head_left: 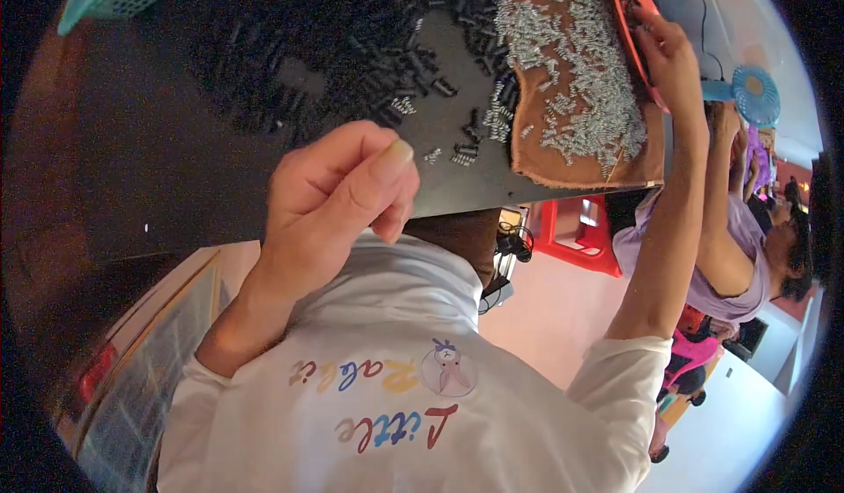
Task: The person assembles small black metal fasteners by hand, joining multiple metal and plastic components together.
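Observation:
My left hand is raised in front of the table's near edge. Its fingers are curled, with the thumb pressed against the index finger, and whatever may be between them is hidden. On the right, my right hand reaches into a coral-red tray, its fingers bent together at small dark pieces inside; the fingertips are partly hidden. Many small silver coiled pieces that look like springs lie on a brown cloth beside that tray. Small black tube-like pieces are heaped across the dark table.
A green mesh basket stands at the far left. Beyond my right forearm are a blue fan and another person in a lilac top. Below the table edge is a red plastic stool. A cable runs behind the tray.

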`<state>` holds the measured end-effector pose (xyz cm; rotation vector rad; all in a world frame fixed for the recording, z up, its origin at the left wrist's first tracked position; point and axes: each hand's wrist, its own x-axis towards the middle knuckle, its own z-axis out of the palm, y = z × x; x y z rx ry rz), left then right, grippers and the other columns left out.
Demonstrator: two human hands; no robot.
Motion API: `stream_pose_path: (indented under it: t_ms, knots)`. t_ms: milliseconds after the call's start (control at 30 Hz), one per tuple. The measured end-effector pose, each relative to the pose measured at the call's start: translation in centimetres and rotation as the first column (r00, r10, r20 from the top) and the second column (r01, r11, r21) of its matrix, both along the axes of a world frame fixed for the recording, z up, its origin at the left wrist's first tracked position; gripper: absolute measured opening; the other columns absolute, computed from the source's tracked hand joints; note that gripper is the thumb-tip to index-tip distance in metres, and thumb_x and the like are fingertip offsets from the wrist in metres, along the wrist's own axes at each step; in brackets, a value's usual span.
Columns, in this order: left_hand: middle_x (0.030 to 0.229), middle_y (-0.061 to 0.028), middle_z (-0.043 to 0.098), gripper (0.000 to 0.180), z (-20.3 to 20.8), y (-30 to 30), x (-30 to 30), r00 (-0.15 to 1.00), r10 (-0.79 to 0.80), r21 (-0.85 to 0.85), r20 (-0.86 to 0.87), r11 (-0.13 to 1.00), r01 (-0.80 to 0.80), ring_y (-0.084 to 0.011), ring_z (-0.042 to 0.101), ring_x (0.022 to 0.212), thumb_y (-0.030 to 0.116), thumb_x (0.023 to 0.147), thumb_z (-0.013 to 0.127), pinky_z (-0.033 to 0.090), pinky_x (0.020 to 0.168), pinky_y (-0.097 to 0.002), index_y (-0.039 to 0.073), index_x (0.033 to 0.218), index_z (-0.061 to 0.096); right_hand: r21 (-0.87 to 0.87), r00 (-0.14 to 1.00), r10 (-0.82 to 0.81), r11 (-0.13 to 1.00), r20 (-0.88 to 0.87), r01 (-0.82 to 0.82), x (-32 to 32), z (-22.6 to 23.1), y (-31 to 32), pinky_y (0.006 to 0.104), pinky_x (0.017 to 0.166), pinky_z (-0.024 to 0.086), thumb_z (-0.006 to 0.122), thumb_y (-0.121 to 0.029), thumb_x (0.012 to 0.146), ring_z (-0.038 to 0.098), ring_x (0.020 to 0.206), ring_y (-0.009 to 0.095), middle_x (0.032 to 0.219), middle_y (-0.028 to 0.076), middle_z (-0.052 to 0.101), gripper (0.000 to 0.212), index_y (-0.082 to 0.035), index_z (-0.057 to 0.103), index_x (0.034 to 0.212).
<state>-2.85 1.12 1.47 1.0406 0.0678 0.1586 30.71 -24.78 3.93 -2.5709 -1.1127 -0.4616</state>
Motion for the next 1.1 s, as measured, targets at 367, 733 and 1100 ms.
stream_pose_path:
  t_ms: [367,733,1100]
  knots:
    - [0.061,-0.0071,0.045,0.039,0.2,0.1,1.5,0.99,0.113,-0.138,0.087,0.985,-0.101,-0.0128,0.039,0.042,0.031,0.098,0.038,0.033,0.039,-0.0241,0.006,0.067,0.042,0.272,0.841,0.37,0.921,-0.396,-0.277,-13.3,2.3,8.3,0.0267,0.074,0.045,0.059,-0.005,0.083,0.058,0.079,0.017,0.084,0.008,0.059,0.014,0.001,0.061,0.096]
    - [0.061,-0.0045,0.047,0.034,0.0,-0.1,1.7,0.997,0.027,-0.016,0.077,1.0,-0.026,-0.0085,0.04,0.047,0.025,0.097,0.043,0.033,0.043,-0.0221,0.003,0.073,0.048,0.021,0.81,0.489,0.86,-0.323,-0.51,-15.0,1.7,11.3,0.0332,0.068,0.044,0.061,0.001,0.076,0.056,0.078,0.028,0.085,0.011,0.052,0.019,0.0,0.058,0.095]
    - [0.06,-0.0067,0.048,0.032,-0.1,0.3,1.9,0.998,-0.053,0.213,0.028,0.976,0.046,-0.009,0.04,0.047,0.02,0.095,0.044,0.032,0.042,-0.0238,0.003,0.068,0.046,-0.04,0.907,0.37,0.922,-0.2,-0.385,-14.3,1.2,12.5,0.0362,0.071,0.045,0.057,0.002,0.078,0.056,0.082,0.032,0.088,0.013,0.051,0.024,-0.003,0.058,0.102]
